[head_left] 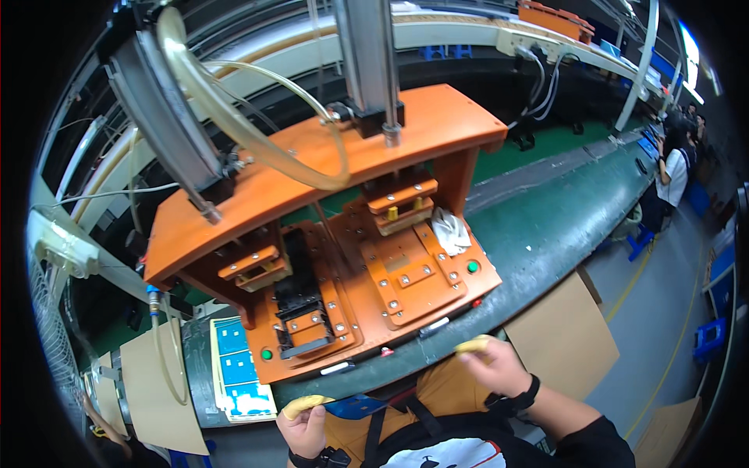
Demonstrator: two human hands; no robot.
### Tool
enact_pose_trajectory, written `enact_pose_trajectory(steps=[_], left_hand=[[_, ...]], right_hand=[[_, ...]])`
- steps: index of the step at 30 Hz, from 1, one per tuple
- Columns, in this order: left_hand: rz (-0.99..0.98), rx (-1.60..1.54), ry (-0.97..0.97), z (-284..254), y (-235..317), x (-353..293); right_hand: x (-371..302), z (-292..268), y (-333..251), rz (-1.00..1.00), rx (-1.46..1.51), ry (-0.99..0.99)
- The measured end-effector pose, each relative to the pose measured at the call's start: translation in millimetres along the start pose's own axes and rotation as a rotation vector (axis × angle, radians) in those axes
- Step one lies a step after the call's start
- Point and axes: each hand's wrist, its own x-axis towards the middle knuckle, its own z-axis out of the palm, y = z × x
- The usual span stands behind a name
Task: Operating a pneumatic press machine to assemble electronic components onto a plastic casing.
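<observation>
My left hand (303,425) is low by my body, fingers curled, a yellow cot on one fingertip, next to a small blue part (355,405); whether it grips that part is unclear. My right hand (499,365) hovers just below the bench edge, fingers bent, a yellow cot on a fingertip, a black band on the wrist, nothing seen in it. In front of both stands an orange press fixture (328,164) with two stations. The left station holds a black part (300,308) in its nest. The right station's plate (409,277) lies bare.
A white cloth (451,232) lies on the fixture's right side. Green buttons (472,267) sit at both front corners. A blue and white sheet (238,366) lies left of the fixture. Brown cardboard (562,339) hangs off the green bench. Another person (671,175) sits far right.
</observation>
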Motion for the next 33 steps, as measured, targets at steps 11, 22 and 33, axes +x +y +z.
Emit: enact_pose_trajectory(steps=[11,22,33], left_hand=[[0.082,0.134,0.005,-31,38,38],[-0.054,0.153,-0.138,-33,61,127],[0.076,0.828,-0.221,5,38,222]], right_hand=[[132,89,-126,-0.932,-0.540,-0.262],[103,-73,-115,-0.458,0.302,0.049],[118,-209,162,0.069,1.221,0.622]])
